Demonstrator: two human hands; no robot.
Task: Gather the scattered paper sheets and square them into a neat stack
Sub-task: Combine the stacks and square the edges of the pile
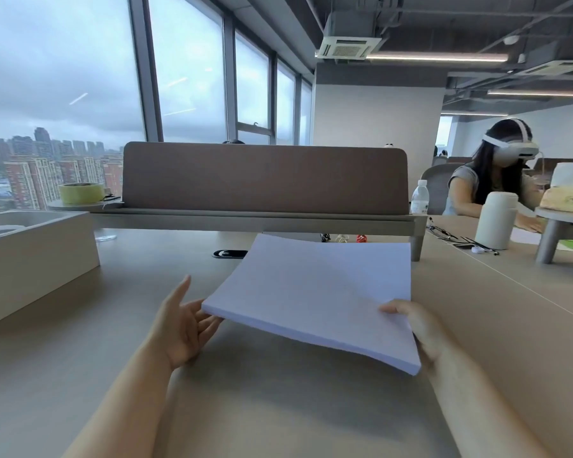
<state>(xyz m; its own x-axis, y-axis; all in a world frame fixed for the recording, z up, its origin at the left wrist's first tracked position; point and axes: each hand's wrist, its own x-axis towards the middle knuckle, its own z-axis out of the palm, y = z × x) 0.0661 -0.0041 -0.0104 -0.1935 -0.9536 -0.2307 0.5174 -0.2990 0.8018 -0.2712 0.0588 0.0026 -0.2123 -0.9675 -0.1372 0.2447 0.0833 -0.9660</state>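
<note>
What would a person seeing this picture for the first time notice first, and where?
First, the thick white paper stack in the middle, held above the beige table: the right hand grips its near right corner, the left hand touches its near left corner. Behind it stands a brown desk partition, and tall windows at the left show a cloudy city.

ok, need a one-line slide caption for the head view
Right hand grips a thick paper stack over the desk; left hand open at its left corner.
</note>
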